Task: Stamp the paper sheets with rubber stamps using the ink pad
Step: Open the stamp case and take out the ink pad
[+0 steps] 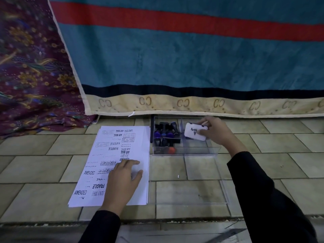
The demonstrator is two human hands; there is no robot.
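On the tiled floor (35,172), in front of a hanging teal blanket (175,58) with a red stripe and a beige border, lies a stack of paper sheets (140,142). The top sheet is already marked with prints such as AMENDED, FRAGILE, FAX OUT, AIR MAIL and SAMPLE. The left hand (122,179) rests flat on the lower right part of this sheet, its grip wide, with fingers spread and straight, holding nothing. Just to the right of the stack stands a clear plastic organiser tray (201,151) divided into compartments. Its left compartment holds a cluster of rubber stamps (165,137) with black and purple handles, and one stamp with a red knob (171,150) lies at the near edge. The right hand (215,132) reaches over the right compartment, its grip closed on the white ink pad (193,133), thumb on the printed lid and fingers round the far side. The case is shut and tilted, and whether it touches the tray bottom cannot be told. A flat clear plastic panel (224,190) lies on the tiles in front of the tray, touching its near side. Both arms wear black sleeves (263,190). At the far left a purple floral cloth (31,76) hangs down and bunches on the floor.
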